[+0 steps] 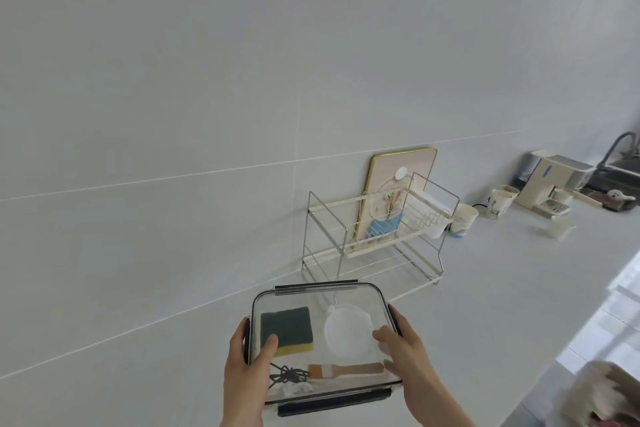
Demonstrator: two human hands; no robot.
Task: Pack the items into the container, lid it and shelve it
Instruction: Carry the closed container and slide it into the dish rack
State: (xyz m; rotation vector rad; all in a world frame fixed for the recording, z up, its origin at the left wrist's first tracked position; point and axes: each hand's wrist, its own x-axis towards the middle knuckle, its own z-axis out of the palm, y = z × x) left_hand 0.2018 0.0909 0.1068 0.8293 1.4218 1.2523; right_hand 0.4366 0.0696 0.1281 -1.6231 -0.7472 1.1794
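Note:
A clear plastic container [346,295] with a transparent lid and dark clips is held at the bottom centre, above the white counter. Through the lid I see a green and yellow sponge [289,328], a round white item [348,331], a wooden-handled brush with orange bristles [346,370] and a tangled dark cord [289,375]. My left hand [242,367] grips the container's left side, thumb on the lid. My right hand [403,354] grips its right side, thumb on the lid. A two-tier wire shelf rack [374,236] stands just behind the container.
A cutting board [398,163] leans on the tiled wall behind the rack. Paper cups [462,218], a cream appliance [545,180] and a sink faucet [620,146] sit further right. The counter edge runs along the right, with a blurred object [602,395] at the bottom right corner.

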